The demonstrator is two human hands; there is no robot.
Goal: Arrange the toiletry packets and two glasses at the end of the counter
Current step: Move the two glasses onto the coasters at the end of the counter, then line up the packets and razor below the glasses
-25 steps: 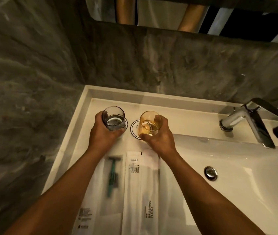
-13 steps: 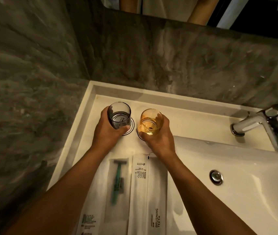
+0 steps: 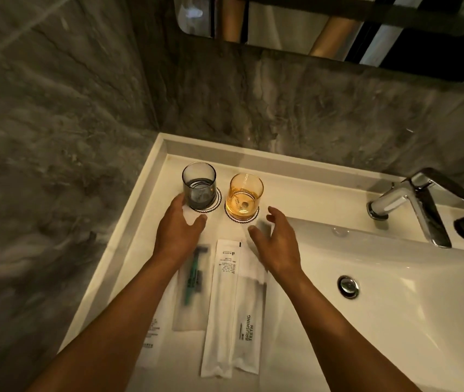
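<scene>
Head view: the grey glass [image 3: 199, 185] and amber glass [image 3: 244, 196] stand upright on coasters at the counter's [image 3: 304, 190] far left end. The razor packet [image 3: 192, 281] and toothbrush packet [image 3: 235, 304] lie just behind them. The left hand [image 3: 178, 233] is open, fingertips touching the grey glass; the right hand [image 3: 277, 244] is open, holding nothing.

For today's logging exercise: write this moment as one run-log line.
left hand: open, beside grey glass | right hand: open, off amber glass | glasses: upright on coasters

Grey glass [image 3: 199, 185], amber glass [image 3: 245, 197], teal razor [image 3: 192, 274], white counter [image 3: 310, 193].
</scene>
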